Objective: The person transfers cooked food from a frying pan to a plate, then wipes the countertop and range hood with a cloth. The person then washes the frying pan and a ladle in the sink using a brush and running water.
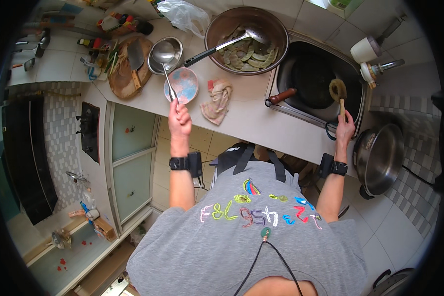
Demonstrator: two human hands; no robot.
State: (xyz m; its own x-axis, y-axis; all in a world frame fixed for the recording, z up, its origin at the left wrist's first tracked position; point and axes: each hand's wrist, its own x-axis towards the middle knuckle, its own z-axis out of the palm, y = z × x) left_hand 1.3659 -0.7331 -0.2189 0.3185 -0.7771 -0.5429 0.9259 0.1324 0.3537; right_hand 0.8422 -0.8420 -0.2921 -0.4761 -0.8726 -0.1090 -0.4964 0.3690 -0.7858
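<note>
My left hand (180, 120) grips the handle of a metal ladle (163, 51), whose bowl rests in or just above a small stainless steel bowl (156, 66). Beneath the ladle's handle is a pink and blue patterned bowl (187, 83). My right hand (345, 129) holds a wooden-handled scrub brush (337, 90), its round bristle head over a dark wok (310, 83). The wok sits in the sink (362, 101), with its brown wooden handle (284, 96) across the near left rim. Whether the bristles touch the wok is unclear.
A large metal basin (211, 42) holds flat green beans and a slotted spoon (201, 56). A crumpled cloth (218, 101) lies in front. At left, a cleaver (135, 54) rests on a round wooden chopping board (119, 79). A steel pan (383, 159) stands at right, below the faucet (388, 66).
</note>
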